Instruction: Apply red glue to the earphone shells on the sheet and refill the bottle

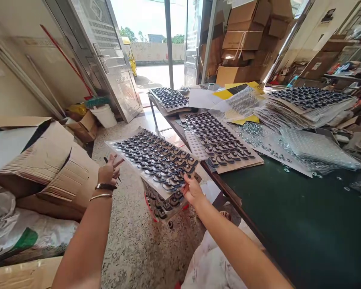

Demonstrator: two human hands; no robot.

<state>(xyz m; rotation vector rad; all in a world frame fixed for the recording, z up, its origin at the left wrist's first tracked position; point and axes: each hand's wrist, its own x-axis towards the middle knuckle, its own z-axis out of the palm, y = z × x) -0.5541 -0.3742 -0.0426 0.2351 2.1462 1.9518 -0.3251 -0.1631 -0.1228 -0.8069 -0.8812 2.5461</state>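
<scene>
My right hand (193,190) pinches the near right corner of a sheet (156,158) carrying rows of small black curved pieces with shiny round dots. The sheet is held tilted above the floor, left of the table. Beside its far left corner is my left hand (108,171), fingers partly spread. A thin dark stick (105,159) crosses that hand; its kind is unclear. Whether the left fingertips touch the sheet, I cannot tell. Under the held sheet, more sheets of the same pieces (164,204) rest on something red, mostly hidden.
On the dark green table (276,208) lie a similar sheet (218,140), a far stack (170,98), a right-hand stack (309,98) and bubble wrap (319,148). A large open carton (57,160) stands at left. Beyond are a white bucket (104,115) and an open door (114,60).
</scene>
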